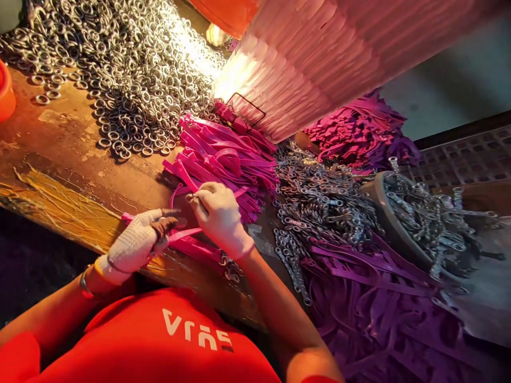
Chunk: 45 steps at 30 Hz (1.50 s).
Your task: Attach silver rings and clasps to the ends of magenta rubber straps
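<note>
My left hand (136,244), in a white knit glove with brown, worn fingertips, is closed around a pink strap (186,234). A strap end sticks out behind its thumb side. My right hand (221,215), in a pale glove, pinches at the edge of the pink strap pile (227,154); a strap runs into its fingertips, where a small detail is too fine to make out. More pink straps with metal ends (199,250) lie at the table edge under both hands.
Metal rings (136,69) are heaped at the back left. Metal chain links (327,197) lie to the right, beside a full grey bucket (383,202). Purple straps (367,303) pile at front right. Pink plastic sheeting (311,58) hangs overhead; an orange tub (5,93) stands left.
</note>
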Available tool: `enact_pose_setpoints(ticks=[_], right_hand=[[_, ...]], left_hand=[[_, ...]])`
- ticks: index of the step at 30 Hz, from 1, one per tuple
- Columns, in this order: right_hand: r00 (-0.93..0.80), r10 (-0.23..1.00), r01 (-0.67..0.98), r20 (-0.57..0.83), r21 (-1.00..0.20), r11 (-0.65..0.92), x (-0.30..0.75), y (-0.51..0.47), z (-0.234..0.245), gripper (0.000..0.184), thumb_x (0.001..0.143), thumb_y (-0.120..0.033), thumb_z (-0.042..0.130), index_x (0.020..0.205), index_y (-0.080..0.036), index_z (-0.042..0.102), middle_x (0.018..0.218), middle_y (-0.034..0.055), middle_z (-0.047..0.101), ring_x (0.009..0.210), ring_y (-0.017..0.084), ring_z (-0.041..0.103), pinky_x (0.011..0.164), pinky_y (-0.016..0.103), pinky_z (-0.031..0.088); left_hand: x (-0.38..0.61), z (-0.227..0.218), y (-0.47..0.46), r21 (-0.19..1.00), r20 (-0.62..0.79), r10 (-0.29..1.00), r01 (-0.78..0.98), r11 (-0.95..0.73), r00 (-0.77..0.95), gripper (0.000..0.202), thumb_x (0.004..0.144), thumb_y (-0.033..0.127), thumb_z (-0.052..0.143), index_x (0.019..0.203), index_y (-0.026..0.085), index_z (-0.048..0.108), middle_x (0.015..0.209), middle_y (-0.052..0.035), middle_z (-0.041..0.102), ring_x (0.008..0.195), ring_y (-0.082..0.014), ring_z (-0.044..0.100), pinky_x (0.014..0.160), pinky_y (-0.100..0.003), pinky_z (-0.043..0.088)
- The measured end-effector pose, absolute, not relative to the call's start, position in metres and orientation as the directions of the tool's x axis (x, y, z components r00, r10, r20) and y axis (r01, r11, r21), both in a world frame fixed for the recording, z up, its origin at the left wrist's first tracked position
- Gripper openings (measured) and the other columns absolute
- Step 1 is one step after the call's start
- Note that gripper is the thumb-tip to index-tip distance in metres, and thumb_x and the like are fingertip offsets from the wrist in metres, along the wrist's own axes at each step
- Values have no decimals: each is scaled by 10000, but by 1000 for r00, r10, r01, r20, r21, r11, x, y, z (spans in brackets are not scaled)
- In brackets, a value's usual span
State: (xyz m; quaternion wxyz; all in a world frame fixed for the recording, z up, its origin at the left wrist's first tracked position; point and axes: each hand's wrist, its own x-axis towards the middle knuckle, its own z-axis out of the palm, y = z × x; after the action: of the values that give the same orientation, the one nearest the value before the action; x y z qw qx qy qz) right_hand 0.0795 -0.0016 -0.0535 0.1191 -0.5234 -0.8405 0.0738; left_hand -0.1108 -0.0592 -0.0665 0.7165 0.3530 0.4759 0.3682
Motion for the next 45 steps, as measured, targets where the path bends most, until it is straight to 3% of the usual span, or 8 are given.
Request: enact_pose_setpoints(ticks=[4,12,16,20,25,33,39,45], right_hand=[[-527,842,698,116,-507,506,82,-49,-48,244,1015,-274,512,877,-186,692,1012,95,700,944,208,615,847,353,471],[-336,924,553,181,-757,349,96,-85,-41,237,1036,-237,507,1230,-239,644,1187,73,704,1098,183,647,956,326,508],[-269,946,737,180,-594,322,102,-83,-30,245,1039,-227,477,1220,-244,640,1039,48,738,930,181,672,814,304,499],[-323,943,930,81,-154,332,97,-87,-26,211,1006,-189,459,1094,-192,651,850,60,688,753,210,593,658,343,382],[-455,879,891,142,76,448,100,-99,-32,220,1016,-192,432,1092,-158,635,761,54,636,644,211,514,602,371,273],[-350,913,875,212,-275,399,117,-104,-47,233,1049,-199,403,1080,-175,633,888,54,706,785,177,605,701,305,388],[-318,917,931,243,-105,350,122,-107,-52,259,1025,-179,389,1091,-167,639,786,60,660,701,213,559,648,345,368],[-262,965,936,23,-237,260,127,-107,-32,422,965,-275,593,1357,-139,517,1078,110,731,925,245,676,754,328,459]], left_hand=[[-109,-65,-51,735,-419,871,-468,490,255,364,877,369,712,1148,126,710,530,49,483,425,-47,303,390,-145,250],[-104,-62,-47,651,-411,825,-508,564,389,345,804,299,761,1131,195,726,821,-34,710,405,-20,336,376,-147,273],[-91,-63,-51,767,-381,774,-296,570,505,270,853,404,725,966,160,702,651,12,604,413,-49,369,393,-180,271],[-83,-60,-54,848,-414,728,-59,526,547,350,908,511,639,844,168,616,571,46,488,427,-68,329,402,-204,222],[-82,-52,-48,957,-246,774,272,99,583,369,952,478,561,790,152,627,706,1,608,637,-125,496,553,-216,364],[-75,-54,-42,945,-222,660,326,-37,718,324,976,392,508,811,149,647,731,7,647,666,-138,536,601,-226,389],[-58,-57,-48,897,-165,663,390,-207,730,237,825,108,504,951,158,698,947,-45,729,889,-212,648,828,-292,482],[-57,-58,-55,952,-207,752,307,7,625,327,980,415,529,946,148,715,871,-30,735,792,-176,630,718,-251,469]])
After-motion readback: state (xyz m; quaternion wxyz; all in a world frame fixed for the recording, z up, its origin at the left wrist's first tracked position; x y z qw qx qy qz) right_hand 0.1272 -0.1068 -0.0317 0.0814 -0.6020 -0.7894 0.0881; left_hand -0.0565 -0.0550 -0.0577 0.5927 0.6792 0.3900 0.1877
